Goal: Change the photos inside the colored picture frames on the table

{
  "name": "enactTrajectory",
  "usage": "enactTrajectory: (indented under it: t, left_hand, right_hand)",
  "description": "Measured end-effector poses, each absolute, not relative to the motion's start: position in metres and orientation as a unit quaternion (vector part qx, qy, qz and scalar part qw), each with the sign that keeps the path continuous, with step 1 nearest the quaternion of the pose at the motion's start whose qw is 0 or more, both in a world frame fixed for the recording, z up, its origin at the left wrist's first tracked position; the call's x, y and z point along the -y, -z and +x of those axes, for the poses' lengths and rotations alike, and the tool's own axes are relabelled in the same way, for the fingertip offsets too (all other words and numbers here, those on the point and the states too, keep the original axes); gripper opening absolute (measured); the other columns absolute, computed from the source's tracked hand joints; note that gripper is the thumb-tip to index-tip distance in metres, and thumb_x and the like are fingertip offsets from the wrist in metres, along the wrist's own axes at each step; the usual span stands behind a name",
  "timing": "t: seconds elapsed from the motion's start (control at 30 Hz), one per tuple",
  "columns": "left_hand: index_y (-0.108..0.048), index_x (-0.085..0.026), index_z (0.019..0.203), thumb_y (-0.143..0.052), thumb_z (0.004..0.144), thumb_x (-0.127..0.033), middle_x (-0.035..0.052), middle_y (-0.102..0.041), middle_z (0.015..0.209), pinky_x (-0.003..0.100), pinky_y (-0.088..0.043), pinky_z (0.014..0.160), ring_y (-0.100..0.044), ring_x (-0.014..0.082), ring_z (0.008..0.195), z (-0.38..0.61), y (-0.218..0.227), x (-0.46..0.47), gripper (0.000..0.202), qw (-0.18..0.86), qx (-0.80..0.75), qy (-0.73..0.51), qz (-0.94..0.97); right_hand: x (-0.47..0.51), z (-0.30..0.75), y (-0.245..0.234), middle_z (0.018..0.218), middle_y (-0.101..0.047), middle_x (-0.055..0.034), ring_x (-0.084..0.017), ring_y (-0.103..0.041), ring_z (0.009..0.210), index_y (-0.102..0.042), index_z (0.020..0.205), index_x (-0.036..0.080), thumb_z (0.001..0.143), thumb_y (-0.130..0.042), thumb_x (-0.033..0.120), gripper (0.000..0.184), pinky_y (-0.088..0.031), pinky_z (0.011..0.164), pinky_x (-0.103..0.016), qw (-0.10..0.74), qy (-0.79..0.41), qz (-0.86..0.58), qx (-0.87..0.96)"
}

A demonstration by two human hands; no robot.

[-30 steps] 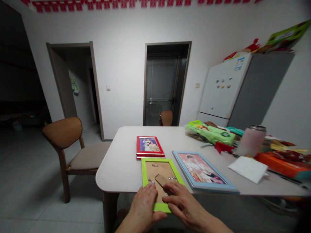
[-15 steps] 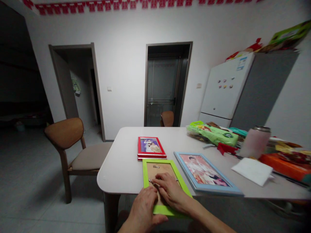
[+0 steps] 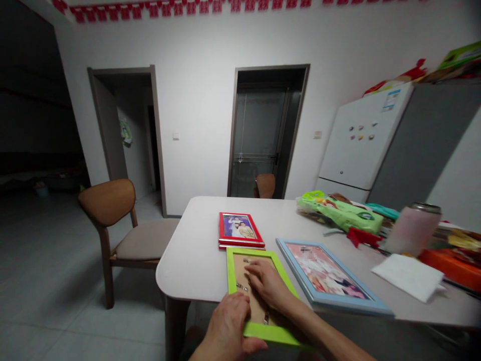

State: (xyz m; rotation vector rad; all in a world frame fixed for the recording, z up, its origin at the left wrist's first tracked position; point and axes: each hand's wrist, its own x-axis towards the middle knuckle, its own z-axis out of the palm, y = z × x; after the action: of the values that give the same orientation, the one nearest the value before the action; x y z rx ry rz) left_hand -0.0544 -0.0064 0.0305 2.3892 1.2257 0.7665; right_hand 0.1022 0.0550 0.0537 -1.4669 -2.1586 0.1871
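Note:
A lime-green picture frame (image 3: 232, 271) lies face down at the near edge of the white table (image 3: 195, 260), its brown backing board up. My left hand (image 3: 229, 326) rests on the frame's near left corner, fingers curled over the edge. My right hand (image 3: 267, 285) lies flat on the backing board, fingers stretched toward the far end beside small metal clips. A red frame (image 3: 239, 229) with a photo lies just beyond. A larger light-blue frame (image 3: 330, 276) with a photo lies to the right.
A wooden chair (image 3: 120, 225) stands left of the table. On the table's right side are a green packet (image 3: 340, 210), a pink flask (image 3: 411, 229), a white paper (image 3: 408, 276) and orange boxes. A fridge (image 3: 372, 140) and two doorways stand behind.
My right hand has slid forward over the backing board from its near edge toward its middle and flattened the brown stand. My left hand has stayed at the near left corner.

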Motion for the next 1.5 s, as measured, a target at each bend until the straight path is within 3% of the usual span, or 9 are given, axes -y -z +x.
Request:
enactTrajectory:
  t: [0.13,0.27,0.6,0.93,1.1,1.17,1.3,1.4,1.5]
  left_hand:
    - [-0.052,-0.018,0.096,-0.076,0.047,-0.037,0.0060,-0.052,0.112,0.034,-0.035,0.091,-0.045,0.0225,0.102,-0.054,-0.034,0.008,0.058,0.172,-0.441,-0.255,0.843]
    - [-0.048,-0.015,0.104,-0.077,0.046,-0.035,0.0100,-0.051,0.113,0.038,-0.034,0.093,-0.045,0.0253,0.105,-0.054,-0.033,0.009,0.068,0.167,-0.443,-0.249,0.845]
    - [-0.053,-0.018,0.098,-0.076,0.047,-0.038,0.0068,-0.049,0.117,0.036,-0.032,0.094,-0.042,0.0234,0.108,-0.060,-0.032,0.011,0.059,0.181,-0.459,-0.244,0.835]
    - [-0.048,-0.012,0.107,-0.075,0.049,-0.033,0.0128,-0.047,0.119,0.037,-0.029,0.097,-0.039,0.0259,0.111,-0.057,-0.030,0.009,0.067,0.175,-0.468,-0.215,0.839]
    - [-0.046,-0.011,0.111,-0.076,0.046,-0.032,0.0128,-0.049,0.116,0.034,-0.034,0.093,-0.044,0.0261,0.106,-0.060,-0.039,0.005,0.074,0.162,-0.462,-0.193,0.850]
    - [-0.046,-0.013,0.109,-0.073,0.051,-0.032,0.0113,-0.052,0.113,0.034,-0.036,0.092,-0.046,0.0254,0.104,-0.058,-0.038,0.002,0.067,0.145,-0.459,-0.184,0.857]
    - [-0.052,-0.020,0.100,-0.045,0.080,-0.019,0.0074,-0.049,0.119,0.042,-0.029,0.096,-0.041,0.0222,0.111,-0.038,-0.019,-0.006,0.021,0.077,-0.434,-0.179,0.880]
    - [-0.054,-0.021,0.096,-0.035,0.083,-0.012,0.0061,-0.046,0.122,0.041,-0.029,0.096,-0.038,0.0213,0.114,-0.019,-0.001,-0.010,0.025,0.052,-0.421,-0.196,0.884]
    - [-0.053,-0.019,0.098,-0.037,0.079,-0.008,0.0078,-0.048,0.120,0.036,-0.033,0.094,-0.041,0.0211,0.112,-0.015,-0.002,-0.010,0.027,0.071,-0.408,-0.212,0.885]
  right_hand:
    - [-0.089,0.107,-0.052,0.080,-0.064,-0.0056,-0.015,-0.054,0.075,-0.064,0.079,0.018,0.074,-0.043,0.027,0.024,-0.035,0.066,-0.023,0.254,-0.058,-0.623,0.738]
    - [-0.113,0.103,-0.046,0.068,-0.065,-0.0043,-0.013,-0.053,0.060,-0.064,0.068,0.018,0.071,-0.047,0.029,0.020,-0.029,0.051,-0.021,0.244,-0.066,-0.654,0.713]
    - [-0.112,0.098,-0.043,0.073,-0.066,-0.0002,-0.011,-0.055,0.066,-0.065,0.071,0.021,0.070,-0.047,0.026,0.019,-0.032,0.057,-0.020,0.243,-0.100,-0.600,0.755]
    - [-0.138,0.101,-0.034,0.068,-0.064,-0.0059,-0.014,-0.053,0.061,-0.060,0.065,0.015,0.065,-0.055,0.027,0.013,-0.028,0.051,-0.022,0.255,-0.076,-0.676,0.687]
    - [-0.136,0.102,-0.037,0.066,-0.063,-0.0066,-0.014,-0.054,0.062,-0.059,0.064,0.015,0.065,-0.053,0.025,0.012,-0.028,0.052,-0.022,0.284,-0.071,-0.686,0.667]
    - [-0.132,0.103,-0.041,0.063,-0.063,-0.0063,-0.014,-0.054,0.060,-0.058,0.062,0.015,0.068,-0.051,0.028,0.016,-0.029,0.051,-0.022,0.301,-0.081,-0.678,0.666]
    - [-0.119,0.114,-0.057,0.064,-0.063,-0.0045,-0.013,-0.054,0.059,-0.059,0.064,0.015,0.077,-0.036,0.038,0.035,-0.034,0.053,-0.022,0.343,-0.113,-0.636,0.682]
    - [-0.101,0.137,-0.066,0.069,-0.063,-0.0026,-0.013,-0.055,0.063,-0.059,0.071,0.015,0.078,-0.032,0.039,0.037,-0.037,0.056,-0.021,0.367,-0.141,-0.604,0.693]
    - [-0.076,0.167,-0.068,0.064,-0.062,-0.0024,-0.014,-0.055,0.062,-0.060,0.070,0.015,0.071,-0.042,0.040,0.031,-0.039,0.055,-0.023,0.441,-0.222,-0.591,0.638]
